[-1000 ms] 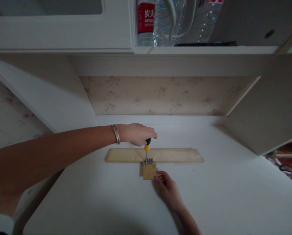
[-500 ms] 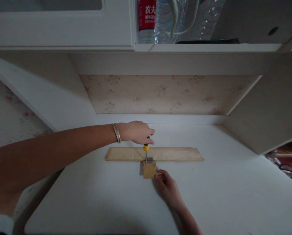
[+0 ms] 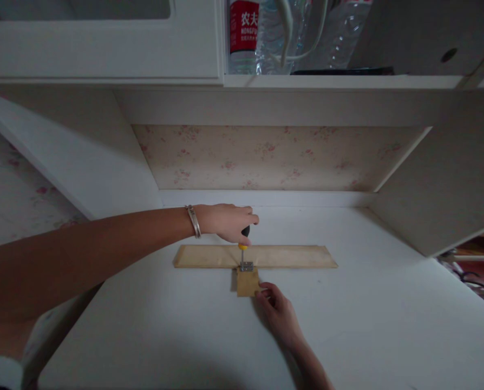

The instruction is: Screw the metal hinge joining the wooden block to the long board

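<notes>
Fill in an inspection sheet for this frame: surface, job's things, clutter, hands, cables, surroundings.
Surface: white desk top, dimly lit.
Job's things: long wooden strip lying flat; small wooden block butted against its near edge; metal hinge across the joint; screwdriver upright, tip on the hinge.
Clutter: nothing seen on the desk.
Hands: left hand closed over the screwdriver handle, bracelet on the wrist; right hand with fingertips at the block's near right corner.
Cables: white cord hanging on the shelf above.
Surroundings: water bottles on the shelf, floral wallpaper behind.
</notes>
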Tool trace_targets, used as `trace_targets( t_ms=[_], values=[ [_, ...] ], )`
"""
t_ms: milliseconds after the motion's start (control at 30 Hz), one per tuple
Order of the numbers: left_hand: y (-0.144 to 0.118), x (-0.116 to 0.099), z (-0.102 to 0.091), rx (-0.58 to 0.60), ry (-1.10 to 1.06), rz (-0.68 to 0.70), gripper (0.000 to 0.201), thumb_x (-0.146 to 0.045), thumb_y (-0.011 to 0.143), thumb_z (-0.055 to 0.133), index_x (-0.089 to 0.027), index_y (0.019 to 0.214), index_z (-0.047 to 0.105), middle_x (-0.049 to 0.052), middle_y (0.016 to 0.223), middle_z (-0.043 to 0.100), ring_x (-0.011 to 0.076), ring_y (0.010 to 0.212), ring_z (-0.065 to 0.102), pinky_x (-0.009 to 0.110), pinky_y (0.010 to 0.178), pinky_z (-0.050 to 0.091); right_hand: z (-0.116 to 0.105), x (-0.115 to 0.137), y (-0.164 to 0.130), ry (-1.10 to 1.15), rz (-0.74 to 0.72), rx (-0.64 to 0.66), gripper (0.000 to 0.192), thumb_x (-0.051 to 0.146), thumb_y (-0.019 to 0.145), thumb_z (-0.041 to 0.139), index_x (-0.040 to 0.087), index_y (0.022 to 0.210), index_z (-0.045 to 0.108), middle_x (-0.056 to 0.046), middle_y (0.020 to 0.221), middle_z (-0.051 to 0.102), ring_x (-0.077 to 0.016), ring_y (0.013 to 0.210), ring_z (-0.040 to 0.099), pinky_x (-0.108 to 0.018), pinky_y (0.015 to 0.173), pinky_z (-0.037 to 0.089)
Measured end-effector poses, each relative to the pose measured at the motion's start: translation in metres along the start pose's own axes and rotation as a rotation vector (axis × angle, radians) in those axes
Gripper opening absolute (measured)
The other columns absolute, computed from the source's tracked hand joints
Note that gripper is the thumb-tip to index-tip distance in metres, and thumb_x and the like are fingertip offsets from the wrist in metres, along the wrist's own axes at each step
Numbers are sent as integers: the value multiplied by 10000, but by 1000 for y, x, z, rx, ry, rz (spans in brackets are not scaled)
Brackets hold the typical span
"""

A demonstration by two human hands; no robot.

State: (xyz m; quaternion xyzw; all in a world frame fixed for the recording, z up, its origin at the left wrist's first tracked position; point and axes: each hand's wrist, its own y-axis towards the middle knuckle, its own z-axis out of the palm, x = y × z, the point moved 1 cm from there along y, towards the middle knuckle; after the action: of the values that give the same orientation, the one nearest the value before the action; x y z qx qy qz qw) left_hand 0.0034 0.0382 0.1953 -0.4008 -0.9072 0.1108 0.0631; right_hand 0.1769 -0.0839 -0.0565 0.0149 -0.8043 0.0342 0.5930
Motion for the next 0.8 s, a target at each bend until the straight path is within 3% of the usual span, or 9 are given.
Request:
trace_targets(
  t_ms=[100,200,300,400,500,567,667,800],
  values=[
    [0,1,0,8,23,99,323,-321,781,601,-272,1099,570,50,1108,595,219,913,583,299,733,431,1,0,0,-1,18,17,426,560,829,491,192,1029,569,-39,781,654,-159,597,568,-263,537,412],
    [0,1,0,16,83,-21,301,-428,805,574,-240,1038,604,86,974,633,260,869,592,336,702,435,1,-2,0,-1,17,24,420,544,840,486,184,1045,557,-41,788,653,-155,604,568,-260,539,407],
    [-1,0,-1,-6,64,-108,423,-539,830,503,-228,1106,583,109,1025,621,264,868,590,349,722,436,2,-3,0,-5,-3,-2,421,540,836,491,181,1041,570,-40,772,654,-154,597,566,-261,541,409],
    [-1,-1,-3,8,4,34,386,-433,801,582,-269,1150,563,68,1159,567,221,905,580,306,746,429,2,-3,0,-15,-1,-3,438,562,825,496,185,1030,578,-41,771,654,-156,594,566,-265,542,411],
    [0,1,-4,20,8,91,282,-327,788,601,-280,1066,607,45,1062,607,219,914,579,293,728,424,1,-4,0,-9,19,14,466,589,820,486,190,1043,575,-43,798,655,-161,611,572,-264,549,412],
    [1,3,-4,6,36,-12,264,-425,827,544,-252,1004,636,71,955,634,249,885,589,325,723,427,2,-5,0,-13,19,11,469,590,818,489,192,1048,575,-41,804,656,-159,614,572,-263,548,411],
    [1,2,-4,-32,56,-103,457,-599,831,452,-224,1012,639,104,971,630,273,863,595,362,734,432,2,-7,0,-14,8,7,430,556,830,495,194,1047,577,-32,787,655,-148,601,565,-258,546,410],
    [-1,-2,-4,-57,54,46,406,-486,788,586,-271,1132,575,70,1122,589,245,928,582,326,742,437,1,-4,-1,13,-12,-1,410,538,824,510,192,1028,591,-35,773,656,-148,602,569,-258,545,413]
  ],
)
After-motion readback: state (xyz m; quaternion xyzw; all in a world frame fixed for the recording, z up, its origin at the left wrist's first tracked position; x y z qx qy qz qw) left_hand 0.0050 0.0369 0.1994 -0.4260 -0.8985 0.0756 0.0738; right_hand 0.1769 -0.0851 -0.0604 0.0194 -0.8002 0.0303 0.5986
